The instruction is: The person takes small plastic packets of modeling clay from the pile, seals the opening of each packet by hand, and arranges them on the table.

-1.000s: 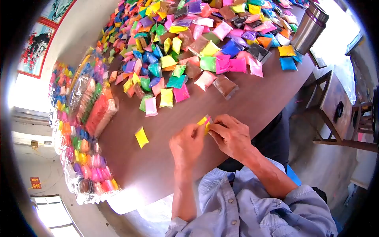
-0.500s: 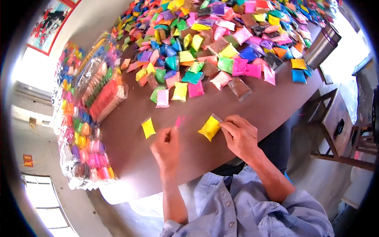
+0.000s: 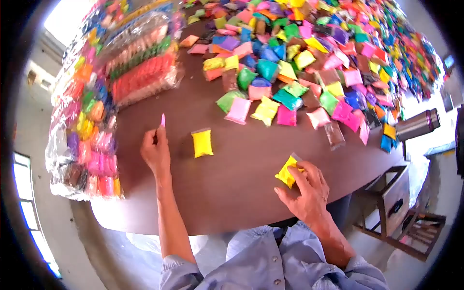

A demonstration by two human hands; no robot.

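My left hand (image 3: pixel 156 149) is closed in a pinch at the table's left side, with a small pink piece (image 3: pixel 163 120) sticking up from its fingertips. To its right a yellow packet (image 3: pixel 202 143) lies flat on the brown table (image 3: pixel 232 193). My right hand (image 3: pixel 308 190) reaches over another yellow packet (image 3: pixel 287 171), its fingers on the packet's right side and the thumb apart below. Whether those fingers grip the packet or only rest on it is hard to make out.
Many coloured packets (image 3: pixel 290 96) are heaped across the back and right. Clear bags of packed colours (image 3: pixel 145 72) line the left side. A steel flask (image 3: pixel 416 125) lies toward the right edge, with a wooden stool (image 3: pixel 394 203) beyond the table.
My left hand has moved left with the pink piece, away from my right hand. The right-hand yellow packet is now lower, under my right hand's fingers, and the view has shifted.
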